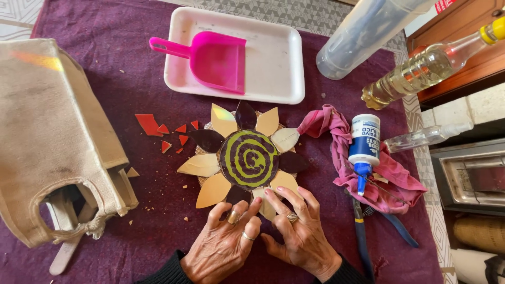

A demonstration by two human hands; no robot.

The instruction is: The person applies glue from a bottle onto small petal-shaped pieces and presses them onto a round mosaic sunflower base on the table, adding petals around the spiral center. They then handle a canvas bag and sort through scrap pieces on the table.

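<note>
Broadly, I am looking down at a purple cloth (131, 84) covering the table, with a large beige canvas bag (52, 137) lying on its side at the left of the frame. At top centre sits one white foam tray (279, 58) holding one pink plastic scoop (215, 60). Two bottles lean in from the upper right: a clear plastic one (363, 31) and a glass one of yellowish liquid (426, 68). A small clear spray bottle (426, 138) lies just below them.

At centre is the mosaic flower (247, 158): a dark disc with a green spiral, ringed by petals. I count about twelve petals, cream ones alternating with dark ones, so the ring looks nearly closed, with the bottom edge seemingly the last part being set.

My left hand (226, 242) and right hand (300, 234) are both open, fingertips pressing flat on the lowest petals; neither grips anything.

Right of the flower, one glue bottle (364, 144) with a blue nozzle rests on a crumpled pink rag (368, 168), and blue-handled nippers (368, 231) lie below it. Left of the flower lie about seven loose red tile shards (163, 131).
</note>
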